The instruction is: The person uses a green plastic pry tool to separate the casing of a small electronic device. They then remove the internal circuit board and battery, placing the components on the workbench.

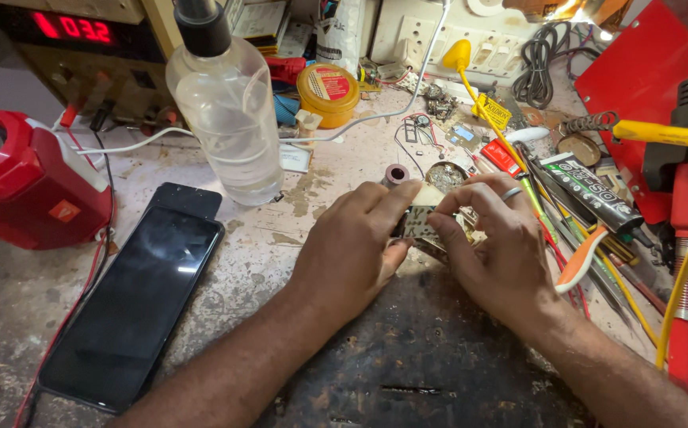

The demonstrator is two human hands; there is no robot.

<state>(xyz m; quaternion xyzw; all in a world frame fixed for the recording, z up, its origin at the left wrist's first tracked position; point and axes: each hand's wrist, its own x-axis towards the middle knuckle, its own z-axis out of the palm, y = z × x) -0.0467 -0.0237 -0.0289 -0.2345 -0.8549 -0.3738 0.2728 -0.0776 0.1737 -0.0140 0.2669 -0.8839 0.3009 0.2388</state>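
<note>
My left hand and my right hand meet at the middle of the workbench. Both pinch a small pale circuit board between thumbs and fingertips, holding it just above the worn dark mat. A ring sits on a finger of my right hand. Most of the board is hidden by my fingers.
A black phone lies screen-up at the left beside a red device. A clear plastic bottle stands behind it. A yellow round tin, a small solder-wire reel, tubes, tweezers and yellow cables crowd the right side.
</note>
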